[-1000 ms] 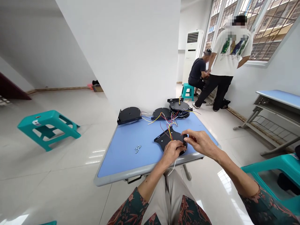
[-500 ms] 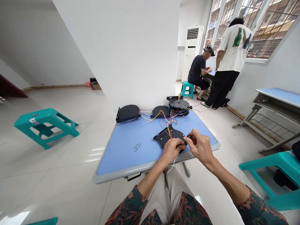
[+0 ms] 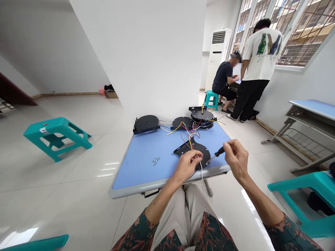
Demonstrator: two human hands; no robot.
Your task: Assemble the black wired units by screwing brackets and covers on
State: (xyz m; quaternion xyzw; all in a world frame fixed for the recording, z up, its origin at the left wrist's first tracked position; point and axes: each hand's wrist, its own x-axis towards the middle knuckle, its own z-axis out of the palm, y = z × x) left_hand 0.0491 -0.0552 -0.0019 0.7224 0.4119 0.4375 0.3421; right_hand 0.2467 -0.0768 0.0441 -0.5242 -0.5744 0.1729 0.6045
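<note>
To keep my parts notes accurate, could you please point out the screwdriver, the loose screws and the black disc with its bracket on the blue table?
screwdriver [image 3: 220, 151]: head view, on its black handle.
loose screws [image 3: 155, 160]: head view, on the middle of the small pile.
black disc [image 3: 203, 151]: head view, on its top face.

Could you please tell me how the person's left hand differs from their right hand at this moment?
The left hand rests on the black metal disc, while the right hand is held apart from it. The right hand pinches a small screwdriver, while the left hand shows no tool. Both hands are bare.
</note>
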